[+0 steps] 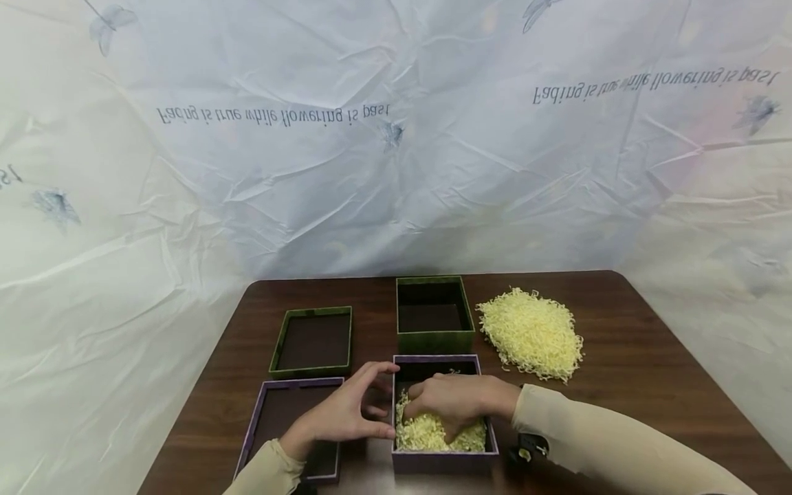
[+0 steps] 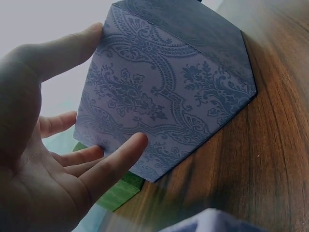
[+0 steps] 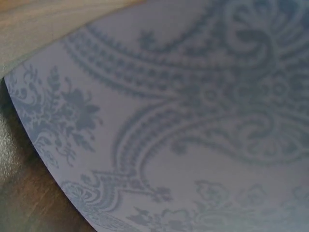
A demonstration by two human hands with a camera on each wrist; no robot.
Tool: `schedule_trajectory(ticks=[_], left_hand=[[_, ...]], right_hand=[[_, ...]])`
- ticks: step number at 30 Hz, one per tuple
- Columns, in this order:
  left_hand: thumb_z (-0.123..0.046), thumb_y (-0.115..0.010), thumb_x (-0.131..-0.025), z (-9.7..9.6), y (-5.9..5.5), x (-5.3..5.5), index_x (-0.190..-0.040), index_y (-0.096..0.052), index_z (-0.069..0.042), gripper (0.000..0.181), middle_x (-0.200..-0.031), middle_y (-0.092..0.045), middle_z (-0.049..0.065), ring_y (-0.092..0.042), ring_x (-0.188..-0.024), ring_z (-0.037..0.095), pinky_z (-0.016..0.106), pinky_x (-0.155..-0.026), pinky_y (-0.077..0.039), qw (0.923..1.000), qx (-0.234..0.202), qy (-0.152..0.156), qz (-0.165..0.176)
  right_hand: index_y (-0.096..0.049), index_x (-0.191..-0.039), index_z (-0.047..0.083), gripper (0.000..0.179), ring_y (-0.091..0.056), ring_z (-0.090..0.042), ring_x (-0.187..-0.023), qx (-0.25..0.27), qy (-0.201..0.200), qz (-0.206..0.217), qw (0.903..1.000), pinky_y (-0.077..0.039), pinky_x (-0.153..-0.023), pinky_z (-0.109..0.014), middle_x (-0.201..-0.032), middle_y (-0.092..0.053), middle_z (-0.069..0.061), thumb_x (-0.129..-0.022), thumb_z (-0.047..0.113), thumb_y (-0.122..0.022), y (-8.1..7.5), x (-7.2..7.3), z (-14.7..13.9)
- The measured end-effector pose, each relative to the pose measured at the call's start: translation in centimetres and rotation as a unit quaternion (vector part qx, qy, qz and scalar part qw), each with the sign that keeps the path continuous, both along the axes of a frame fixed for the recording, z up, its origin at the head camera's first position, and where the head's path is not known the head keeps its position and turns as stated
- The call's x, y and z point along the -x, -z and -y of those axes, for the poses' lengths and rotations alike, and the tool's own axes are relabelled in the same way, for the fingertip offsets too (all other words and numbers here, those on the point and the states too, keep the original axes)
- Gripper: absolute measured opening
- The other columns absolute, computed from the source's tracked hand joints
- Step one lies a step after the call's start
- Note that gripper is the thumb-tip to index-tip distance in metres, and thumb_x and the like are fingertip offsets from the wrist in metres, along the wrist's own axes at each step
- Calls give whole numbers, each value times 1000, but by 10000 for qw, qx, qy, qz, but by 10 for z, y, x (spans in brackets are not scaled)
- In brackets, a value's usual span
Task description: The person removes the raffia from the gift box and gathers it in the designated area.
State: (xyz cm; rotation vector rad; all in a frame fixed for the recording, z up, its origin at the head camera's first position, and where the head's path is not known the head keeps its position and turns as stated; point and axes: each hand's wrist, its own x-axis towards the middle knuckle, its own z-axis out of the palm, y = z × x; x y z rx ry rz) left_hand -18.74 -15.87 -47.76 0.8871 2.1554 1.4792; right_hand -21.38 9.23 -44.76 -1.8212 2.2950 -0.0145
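Observation:
A purple patterned box (image 1: 444, 463) stands near the front of the table, with pale yellow shredded paper (image 1: 427, 433) on its floor. My right hand (image 1: 454, 401) reaches down inside, its spread fingers pressing into the shreds; the fingertips are partly hidden there. On the box's left side, my left hand (image 1: 353, 411) holds thumb and fingers wide apart, the tips right at the wall. The left wrist view shows that wall (image 2: 140, 92) up close, one finger lying along it. Only the box's patterned outer side (image 3: 159, 121) fills the right wrist view, without the hand.
Behind the purple box stands a green box (image 1: 436, 342) with a dark inside. A loose pile of shredded paper (image 1: 532, 333) lies at the back right. To the left are a green lid (image 1: 312, 372) and, partly under my left arm, a purple lid (image 1: 254, 419).

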Motion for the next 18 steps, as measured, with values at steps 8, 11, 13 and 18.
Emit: schedule_trajectory(ticks=[8,11,13,18], left_hand=[[-21,-81,-82,0,0,1,-150,-29,-21,86,-143,-34,11,-50,-123,33,29,-85,-58,10000,-8,10,-18],[-23,-81,-82,0,-1,0,-150,-28,-20,86,-143,-34,11,-50,-123,34,29,-84,-59,10000,-36,36,-7],[-23,-80,-82,0,-2,0,-150,-28,-19,86,-142,-34,12,-50,-123,35,29,-84,-59,10000,-51,68,-8],[-25,-80,-82,0,-3,0,-150,-28,-20,85,-140,-36,11,-51,-122,34,28,-83,-59,10000,-25,71,-42]], right_hand=[[-61,-119,32,70,-51,7,-79,129,195,-214,9995,-46,-63,-11,-101,-55,15,-57,30,-94,-5,-1,-2],[-61,-120,32,72,-52,6,-82,191,277,-191,9993,-48,-65,-11,-103,-55,14,-56,31,-93,-5,-1,-2],[-60,-122,31,73,-53,5,-84,244,284,-166,9992,-49,-68,-11,-105,-55,13,-57,31,-93,-6,-1,-2],[-59,-126,29,76,-55,4,-86,391,297,-77,9988,-49,-74,-10,-109,-55,11,-59,31,-93,-6,1,-4]])
